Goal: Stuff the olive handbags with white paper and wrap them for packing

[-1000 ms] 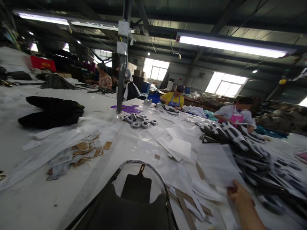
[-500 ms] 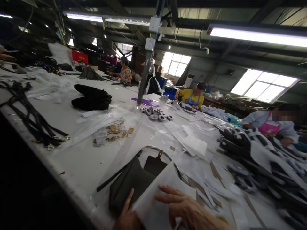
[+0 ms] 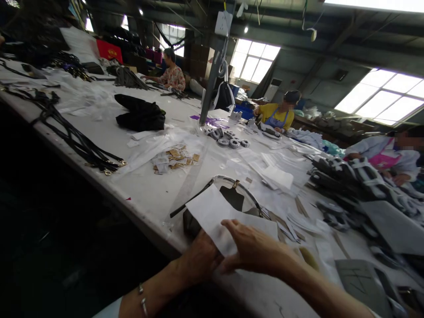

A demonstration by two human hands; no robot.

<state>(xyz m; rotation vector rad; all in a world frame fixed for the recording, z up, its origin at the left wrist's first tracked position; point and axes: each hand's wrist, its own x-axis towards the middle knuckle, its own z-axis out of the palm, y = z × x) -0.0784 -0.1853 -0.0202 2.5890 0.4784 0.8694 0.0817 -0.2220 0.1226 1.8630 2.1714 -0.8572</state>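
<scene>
A dark olive handbag [image 3: 192, 224] lies at the table's near edge, with its flap [image 3: 233, 197] and curved strap behind. Over the bag's front is a white sheet [image 3: 212, 214], bent at its near end. My right hand [image 3: 248, 247] grips this sheet from the right, its fingers curled on the top and the thumb lower down. My left hand [image 3: 203, 256] reaches in at the bag's near side, under the sheet's edge; its fingers are hidden by the sheet.
Black straps with metal clasps [image 3: 106, 161] lie along the left edge. Small tagged packets [image 3: 175, 159], a black cloth bundle [image 3: 142, 115] and grey rings [image 3: 228, 138] are farther back. A post [image 3: 210, 88] rises from the table. Dark parts pile up right [image 3: 347, 176]. Several people sit beyond.
The sheet has shifted left and now covers much of the bag's front. My left hand's fingers have gone under it, and my right hand has closed on it. The view has shifted.
</scene>
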